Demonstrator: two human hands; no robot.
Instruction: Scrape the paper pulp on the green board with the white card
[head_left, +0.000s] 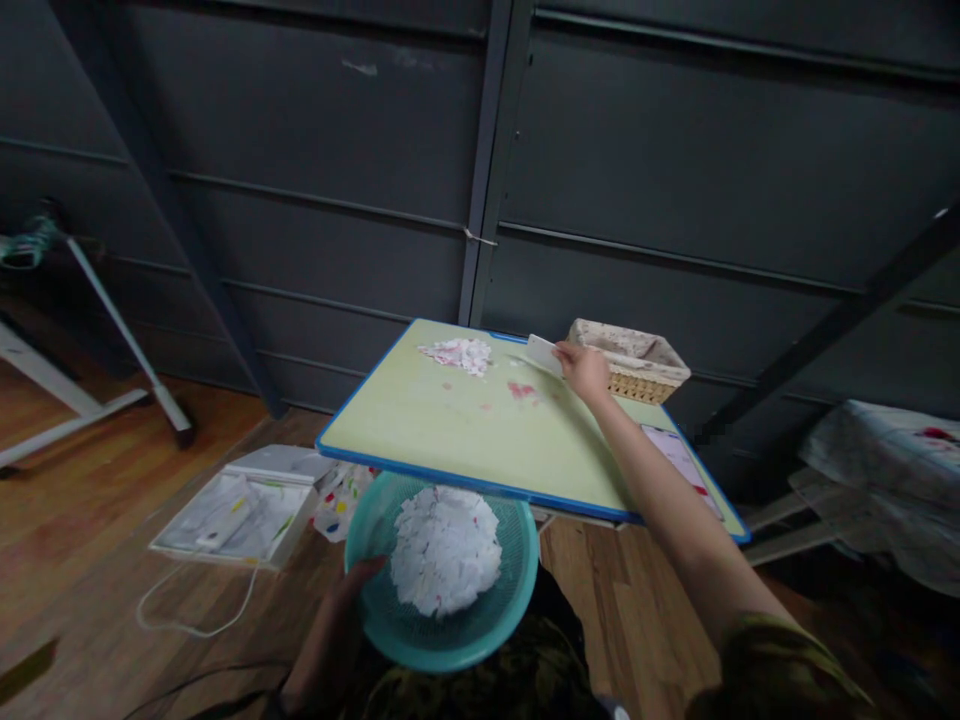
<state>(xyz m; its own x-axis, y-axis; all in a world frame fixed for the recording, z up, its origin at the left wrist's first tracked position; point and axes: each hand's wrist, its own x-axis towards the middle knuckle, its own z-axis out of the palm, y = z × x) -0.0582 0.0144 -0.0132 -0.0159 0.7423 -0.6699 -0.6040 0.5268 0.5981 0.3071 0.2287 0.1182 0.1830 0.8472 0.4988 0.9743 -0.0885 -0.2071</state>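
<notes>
My right hand [585, 372] reaches across a pale green table [450, 430] with a blue rim and grips a white flat card [544, 354] near the far edge. Small heaps of white and pink paper scraps [459, 354] lie on the table to the card's left, with a pink smudge of scraps [522, 391] close by. My left hand [358, 582] holds a teal mesh bowl [506, 600] by its rim, just under the table's near edge. The bowl is heaped with white paper scraps [445, 548].
A wicker basket [628, 360] stands at the table's far right. A printed sheet [679, 462] lies on the right side. On the wooden floor at left sit a white tray [244, 505] with a cord and a white stand [90, 400]. Dark panelled wall behind.
</notes>
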